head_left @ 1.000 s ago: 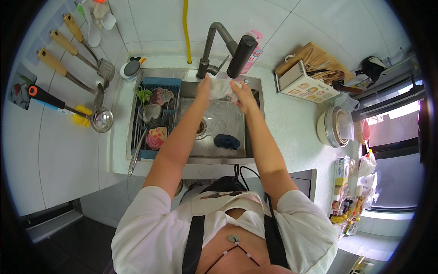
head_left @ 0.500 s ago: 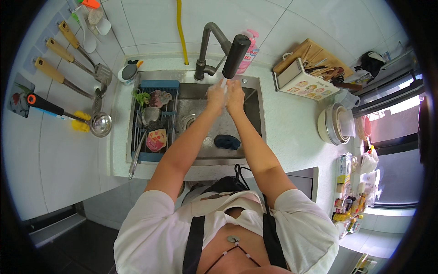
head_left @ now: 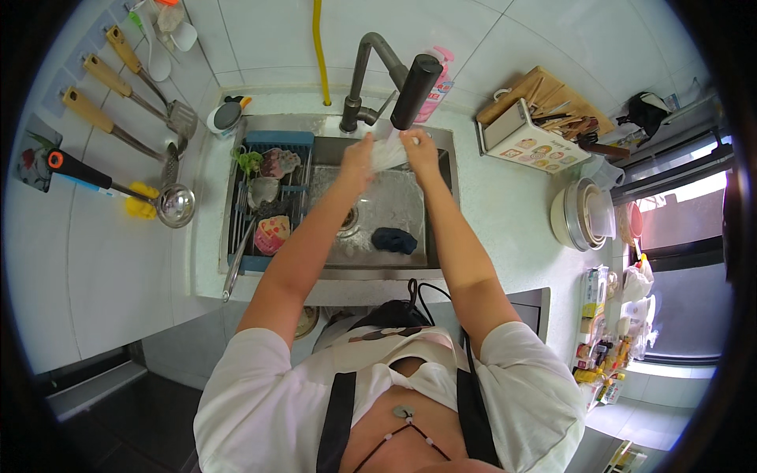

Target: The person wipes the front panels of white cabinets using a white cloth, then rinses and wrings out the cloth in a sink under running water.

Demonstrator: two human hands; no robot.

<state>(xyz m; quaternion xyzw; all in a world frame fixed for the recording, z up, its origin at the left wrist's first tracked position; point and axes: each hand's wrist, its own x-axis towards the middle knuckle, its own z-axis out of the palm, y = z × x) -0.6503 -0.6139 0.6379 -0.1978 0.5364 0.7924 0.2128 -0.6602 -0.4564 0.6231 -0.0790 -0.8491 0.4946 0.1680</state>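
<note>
Under the dark faucet, a thin white cloth is stretched between my two hands over the sink. My left hand is closed on its left end, somewhat smeared by motion. Fingers of my right hand pinch the upper right end. The cloth looks wet, and water appears to run at the faucet's mouth. A crumpled dark blue cloth lies on the sink floor, below and between my forearms, touched by neither hand.
A blue drying rack with several items fills the sink's left side; a long metal handle juts over the front edge. Behind the faucet stands a pink pump bottle. Utensils hang at left. A utensil holder and stacked bowls stand right.
My hands have moved apart, the left one leftward and the right one rightward. The white cloth, bunched between them before, is now spread out. The dark blue cloth stays put.
</note>
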